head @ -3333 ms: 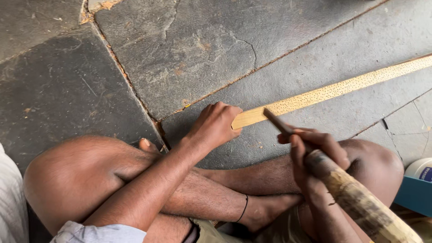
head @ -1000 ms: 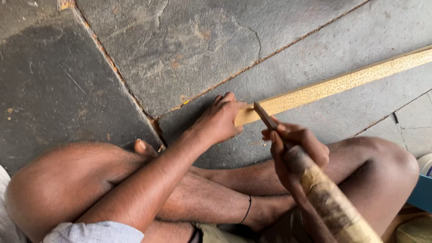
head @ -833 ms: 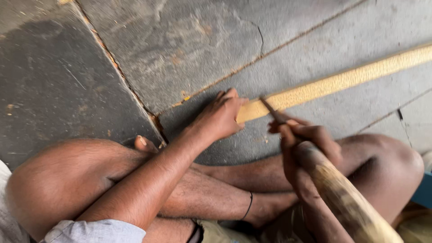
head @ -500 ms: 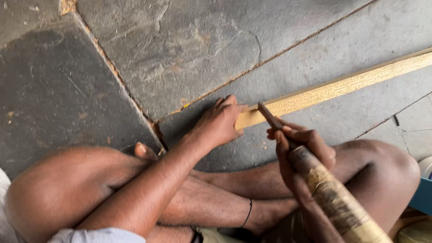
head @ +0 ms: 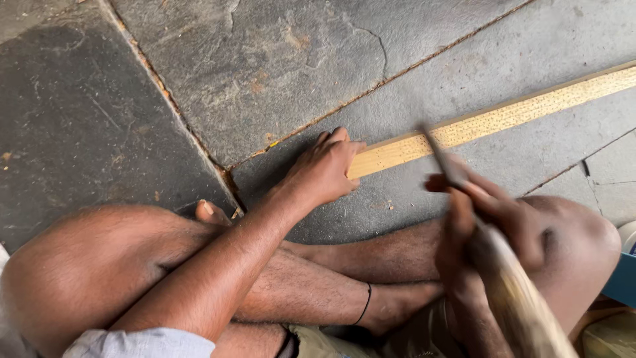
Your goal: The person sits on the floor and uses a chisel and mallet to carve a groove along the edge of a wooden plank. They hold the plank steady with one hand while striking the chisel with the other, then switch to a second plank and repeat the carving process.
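One strip: a single long, pale yellow wooden strip [head: 490, 120] lies flat on the stone floor [head: 278, 59], running from beside the knees up toward the right edge.
Left hand: the left hand [head: 326, 169] rests palm down with fingers curled over the near end of the strip, pinning it to the floor.
Right hand: the right hand [head: 487, 215], blurred, is wrapped around the wound handle of one thin bladed tool [head: 442, 159], whose tip hovers just above the strip near the pinned end.
Progress: I judge the work is under way; the strip's top face shows fine speckling along its visible length, but blur hides the spot under the blade, so how much is left I cannot tell.
Count: two hands, one strip, one tool.
Other: one blue object [head: 624, 278] sits at the right edge.
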